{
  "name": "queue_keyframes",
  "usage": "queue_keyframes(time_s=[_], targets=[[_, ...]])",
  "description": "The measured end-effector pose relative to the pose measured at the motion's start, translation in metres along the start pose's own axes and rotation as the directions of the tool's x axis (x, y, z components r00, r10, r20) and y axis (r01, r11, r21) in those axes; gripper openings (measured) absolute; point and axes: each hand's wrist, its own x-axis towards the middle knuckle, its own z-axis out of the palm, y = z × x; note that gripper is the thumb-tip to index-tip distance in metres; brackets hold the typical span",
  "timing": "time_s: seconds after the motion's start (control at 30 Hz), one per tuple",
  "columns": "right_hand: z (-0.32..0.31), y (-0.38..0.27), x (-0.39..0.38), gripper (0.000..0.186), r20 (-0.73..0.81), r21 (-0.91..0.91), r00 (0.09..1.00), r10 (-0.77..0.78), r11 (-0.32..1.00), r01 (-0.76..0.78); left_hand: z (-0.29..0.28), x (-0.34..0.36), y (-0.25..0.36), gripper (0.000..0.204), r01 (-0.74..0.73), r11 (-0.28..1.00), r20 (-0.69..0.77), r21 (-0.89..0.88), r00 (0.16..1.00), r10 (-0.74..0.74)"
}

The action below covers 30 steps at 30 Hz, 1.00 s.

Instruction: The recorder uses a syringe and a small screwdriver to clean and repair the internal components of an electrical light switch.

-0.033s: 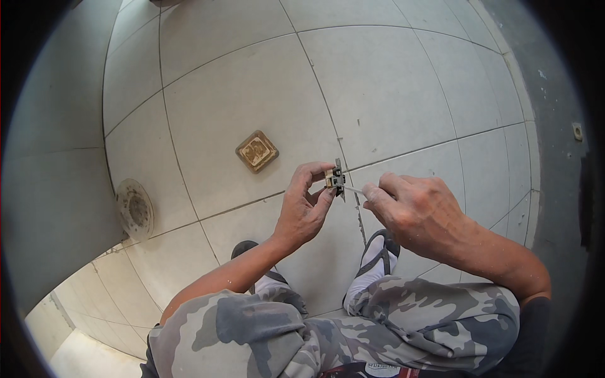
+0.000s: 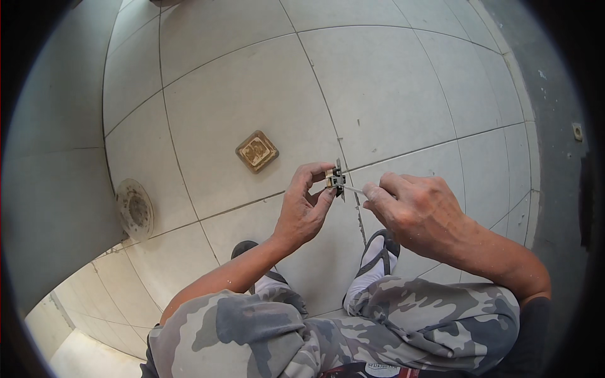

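Pinched between the thumb and fingers of my left hand (image 2: 304, 205) is a small electrical wall fitting (image 2: 336, 179). It looks like a switch or socket module, with a cream body, dark parts and a narrow metal mounting strip held on edge. My right hand (image 2: 413, 208) is closed around a screwdriver (image 2: 354, 189), whose thin shaft points left and reaches the fitting's near side. The screwdriver's handle is hidden inside the fist, and its exact contact point is too small to make out. Both hands look dusty.
A dusty brown square piece (image 2: 257, 151) lies on the tiled floor (image 2: 220, 94) beyond my left hand. Against the grey wall at left is a dirty round translucent dish (image 2: 134, 208). My sandalled feet (image 2: 376, 261) are below my hands. Another wall (image 2: 554, 94) borders the right.
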Motion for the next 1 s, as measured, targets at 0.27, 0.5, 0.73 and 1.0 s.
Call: queue_keyframes(time_s=[0.27, 0.5, 0.73, 1.0], targets=[[-0.002, 0.003, 0.003, 0.013, -0.040, 0.039, 0.997, 0.070, 0.997, -0.069, 0.000, 0.000, 0.007, 0.051, 0.083, 0.994, 0.025, -0.071, 0.996, -0.081], [0.009, 0.018, 0.003, 0.018, 0.023, 0.136, 0.974, 0.227, 0.964, -0.228, 0.000, 0.003, 0.007, 0.051, 0.222, 0.970, -0.013, 0.098, 0.975, -0.221], [0.014, 0.028, 0.006, 0.018, 0.046, 0.227, 0.958, 0.284, 0.931, -0.287, -0.004, 0.003, -0.009, 0.054, 0.271, 0.963, 0.009, -0.004, 0.963, -0.271], [0.010, 0.022, 0.012, 0.017, -0.008, 0.392, 0.910, 0.414, 0.838, -0.378, -0.004, 0.003, -0.007, 0.053, 0.266, 0.962, 0.059, -0.058, 0.963, -0.263]])
